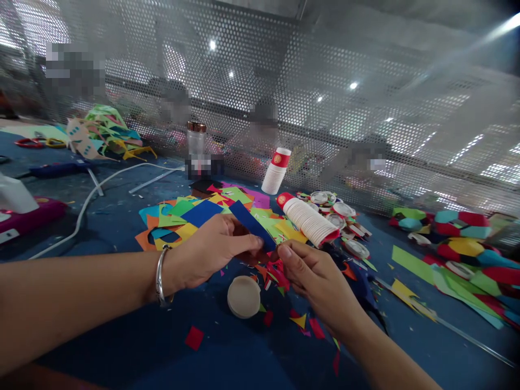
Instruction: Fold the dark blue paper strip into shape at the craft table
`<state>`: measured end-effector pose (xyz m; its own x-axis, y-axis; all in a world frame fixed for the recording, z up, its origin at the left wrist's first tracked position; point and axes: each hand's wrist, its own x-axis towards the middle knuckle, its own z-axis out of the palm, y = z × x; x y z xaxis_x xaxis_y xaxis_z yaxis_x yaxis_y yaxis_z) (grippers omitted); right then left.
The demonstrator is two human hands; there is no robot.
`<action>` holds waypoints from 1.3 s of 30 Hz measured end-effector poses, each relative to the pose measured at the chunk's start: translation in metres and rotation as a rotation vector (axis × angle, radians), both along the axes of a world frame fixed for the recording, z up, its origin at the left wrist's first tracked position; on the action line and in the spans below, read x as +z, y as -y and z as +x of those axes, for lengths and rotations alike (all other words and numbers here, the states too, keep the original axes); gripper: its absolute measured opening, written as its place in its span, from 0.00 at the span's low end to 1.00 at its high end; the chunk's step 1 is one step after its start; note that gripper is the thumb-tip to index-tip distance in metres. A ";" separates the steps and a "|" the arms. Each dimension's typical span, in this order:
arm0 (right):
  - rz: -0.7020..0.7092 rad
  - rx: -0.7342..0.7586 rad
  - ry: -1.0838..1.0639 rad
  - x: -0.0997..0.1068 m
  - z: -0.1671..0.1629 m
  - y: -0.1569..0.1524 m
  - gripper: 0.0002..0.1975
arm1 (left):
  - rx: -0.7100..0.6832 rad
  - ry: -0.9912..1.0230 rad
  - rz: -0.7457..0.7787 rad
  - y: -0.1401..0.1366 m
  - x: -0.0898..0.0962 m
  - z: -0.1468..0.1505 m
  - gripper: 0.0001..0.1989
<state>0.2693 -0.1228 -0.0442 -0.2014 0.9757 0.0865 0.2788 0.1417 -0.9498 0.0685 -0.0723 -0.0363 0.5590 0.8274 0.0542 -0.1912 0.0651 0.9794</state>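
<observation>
A dark blue paper strip point(252, 225) is held slanting above the table. My left hand point(211, 246), with a silver bangle at the wrist, grips it between thumb and fingers. At the strip's lower end, my right hand point(303, 265) pinches with thumb and forefinger; the fingertips partly cover that end. Below the hands sits a round cream-coloured piece point(244, 297), like a cup base. Coloured paper pieces point(174, 216) lie heaped behind my left hand. A stack of paper cups point(309, 219) lies on its side beyond my right hand.
Another cup stack point(276, 170) stands tilted near the perforated metal screen point(325, 119). Round lids point(341, 211) and coloured pieces point(463, 233) lie to the right. A glue gun point(60, 168), a white cable point(85, 206), scissors point(30, 143) and a jar point(197, 143) are on the left.
</observation>
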 end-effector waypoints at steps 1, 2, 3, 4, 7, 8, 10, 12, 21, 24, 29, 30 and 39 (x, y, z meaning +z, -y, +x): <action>-0.004 0.002 0.000 0.000 0.000 0.000 0.24 | 0.004 -0.001 0.000 0.000 -0.001 0.000 0.05; -0.011 0.002 0.001 -0.001 0.000 0.000 0.24 | 0.007 -0.007 -0.001 0.000 -0.001 0.000 0.05; -0.017 -0.001 0.001 -0.001 0.000 0.000 0.24 | 0.008 -0.014 -0.003 0.001 -0.002 0.000 0.04; -0.024 -0.005 0.000 -0.001 0.000 0.000 0.24 | 0.009 -0.020 -0.005 0.001 -0.002 0.000 0.04; -0.039 -0.015 -0.005 -0.001 0.000 0.001 0.25 | 0.001 -0.027 -0.001 0.001 -0.002 0.001 0.03; -0.038 -0.014 -0.005 -0.001 0.000 0.001 0.25 | -0.003 -0.024 0.003 0.002 -0.002 0.001 0.03; -0.031 -0.005 -0.002 -0.001 0.000 0.001 0.25 | -0.012 -0.023 0.012 0.002 -0.001 0.002 0.03; -0.026 0.004 0.009 -0.001 0.000 0.001 0.24 | -0.014 -0.025 0.017 0.003 0.000 0.002 0.04; 0.016 0.017 0.028 0.001 -0.001 0.001 0.24 | -0.046 -0.010 -0.041 0.006 0.001 0.000 0.05; -0.006 0.020 0.016 0.001 -0.001 0.002 0.24 | -0.058 -0.005 -0.082 0.006 0.003 0.001 0.05; -0.034 0.027 0.015 0.001 0.001 0.002 0.24 | -0.043 0.008 -0.115 0.005 0.005 0.002 0.07; -0.043 0.027 0.017 0.001 0.001 0.002 0.24 | -0.030 0.010 -0.119 0.004 0.005 0.001 0.08; -0.054 0.002 0.058 0.005 0.000 0.004 0.25 | -0.011 0.053 -0.110 0.003 0.005 -0.002 0.10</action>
<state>0.2698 -0.1267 -0.0396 -0.2068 0.9782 0.0214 0.3336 0.0911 -0.9383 0.0668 -0.0751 -0.0316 0.5666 0.8240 -0.0069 -0.2413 0.1739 0.9547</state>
